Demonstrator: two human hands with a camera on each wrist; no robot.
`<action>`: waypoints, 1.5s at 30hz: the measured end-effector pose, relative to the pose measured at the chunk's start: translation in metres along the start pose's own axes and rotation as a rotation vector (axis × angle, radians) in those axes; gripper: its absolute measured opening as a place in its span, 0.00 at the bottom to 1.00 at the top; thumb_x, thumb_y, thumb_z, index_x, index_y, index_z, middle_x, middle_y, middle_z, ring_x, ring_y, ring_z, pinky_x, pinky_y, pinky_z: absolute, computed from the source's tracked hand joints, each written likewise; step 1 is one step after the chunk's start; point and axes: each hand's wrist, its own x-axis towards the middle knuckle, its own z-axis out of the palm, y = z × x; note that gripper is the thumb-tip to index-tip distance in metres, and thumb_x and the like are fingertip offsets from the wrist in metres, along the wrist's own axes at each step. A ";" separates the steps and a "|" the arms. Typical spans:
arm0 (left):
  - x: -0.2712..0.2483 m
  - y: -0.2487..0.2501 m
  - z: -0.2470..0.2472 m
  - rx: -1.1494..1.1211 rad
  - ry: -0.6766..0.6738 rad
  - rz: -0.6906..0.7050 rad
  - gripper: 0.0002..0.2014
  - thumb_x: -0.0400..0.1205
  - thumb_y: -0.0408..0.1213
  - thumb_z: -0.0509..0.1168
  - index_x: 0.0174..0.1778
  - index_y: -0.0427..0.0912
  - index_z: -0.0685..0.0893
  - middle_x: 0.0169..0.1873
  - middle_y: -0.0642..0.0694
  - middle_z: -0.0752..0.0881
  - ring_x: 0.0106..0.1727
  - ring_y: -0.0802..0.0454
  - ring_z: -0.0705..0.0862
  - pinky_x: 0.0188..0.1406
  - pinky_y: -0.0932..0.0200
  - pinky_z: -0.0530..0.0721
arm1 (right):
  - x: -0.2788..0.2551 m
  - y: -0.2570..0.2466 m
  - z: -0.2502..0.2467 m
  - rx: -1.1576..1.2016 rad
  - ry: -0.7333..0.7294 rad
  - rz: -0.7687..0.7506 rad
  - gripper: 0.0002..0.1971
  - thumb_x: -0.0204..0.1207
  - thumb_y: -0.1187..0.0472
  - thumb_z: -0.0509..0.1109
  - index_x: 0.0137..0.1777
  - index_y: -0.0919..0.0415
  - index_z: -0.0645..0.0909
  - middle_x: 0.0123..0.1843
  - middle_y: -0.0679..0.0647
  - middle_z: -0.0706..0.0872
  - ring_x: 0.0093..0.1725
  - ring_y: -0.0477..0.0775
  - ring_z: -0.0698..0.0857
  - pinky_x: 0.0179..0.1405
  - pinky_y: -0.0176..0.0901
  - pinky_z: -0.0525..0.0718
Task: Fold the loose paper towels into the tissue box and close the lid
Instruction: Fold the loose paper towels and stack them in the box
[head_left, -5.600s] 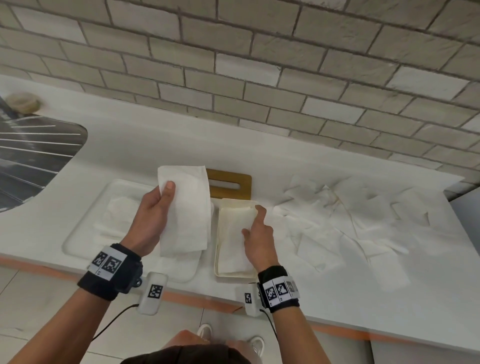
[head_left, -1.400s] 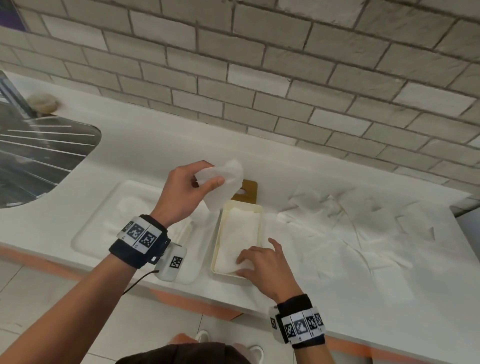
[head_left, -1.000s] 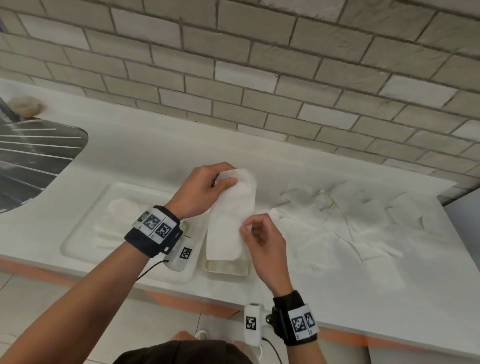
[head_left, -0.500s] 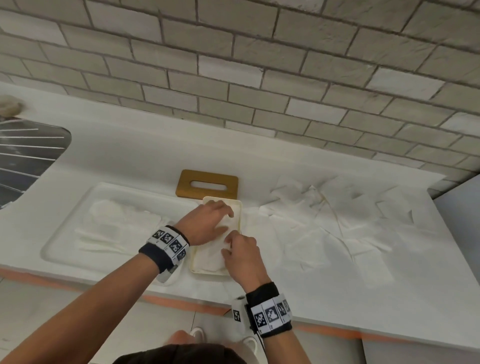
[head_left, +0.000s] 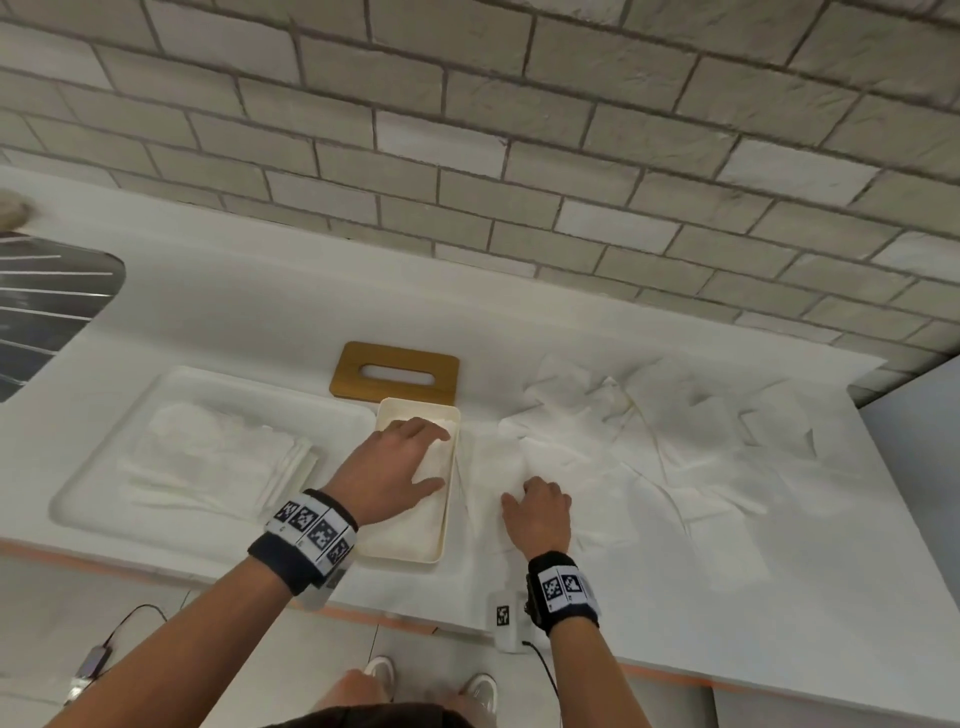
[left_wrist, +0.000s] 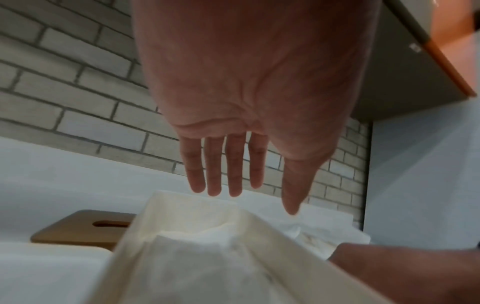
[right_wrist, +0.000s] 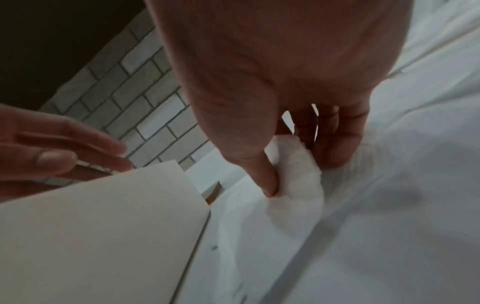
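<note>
The cream tissue box (head_left: 445, 519) is sitting open at the near edge of the white counter (head_left: 260, 312), folded towels (head_left: 415, 525) lying inside it. The left hand (head_left: 387, 470) is reaching over them, fingers straight and slightly spread. Just right of the box, the right hand (head_left: 537, 512) is pinching a loose paper towel (right_wrist: 298, 176) between thumb and fingers, from the heap of loose towels (head_left: 675, 441) spreading rightward. The wooden lid (head_left: 395, 371) is lying flat just beyond the box.

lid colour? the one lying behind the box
Golden-brown, wood-like lid with a slot cut through it; clearest in the head view.
</note>
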 end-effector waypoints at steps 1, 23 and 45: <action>-0.002 0.004 0.000 -0.046 0.043 -0.010 0.27 0.87 0.55 0.70 0.81 0.55 0.73 0.78 0.53 0.80 0.78 0.49 0.78 0.70 0.49 0.84 | 0.001 -0.001 -0.003 0.058 -0.006 -0.010 0.19 0.90 0.50 0.68 0.72 0.63 0.79 0.70 0.60 0.82 0.73 0.65 0.79 0.71 0.53 0.78; 0.026 0.095 -0.055 -1.266 0.323 -0.005 0.15 0.94 0.47 0.59 0.76 0.52 0.80 0.68 0.53 0.90 0.70 0.52 0.89 0.70 0.44 0.88 | -0.102 -0.056 -0.145 0.888 0.323 -0.384 0.03 0.86 0.56 0.78 0.56 0.49 0.87 0.55 0.40 0.93 0.56 0.43 0.91 0.54 0.33 0.85; -0.048 -0.039 -0.054 -1.668 0.340 -0.334 0.19 0.90 0.49 0.65 0.70 0.41 0.87 0.69 0.31 0.88 0.64 0.36 0.91 0.55 0.49 0.93 | -0.100 -0.163 -0.116 1.036 0.028 -0.494 0.11 0.93 0.53 0.70 0.58 0.62 0.84 0.55 0.59 0.92 0.56 0.63 0.92 0.55 0.59 0.90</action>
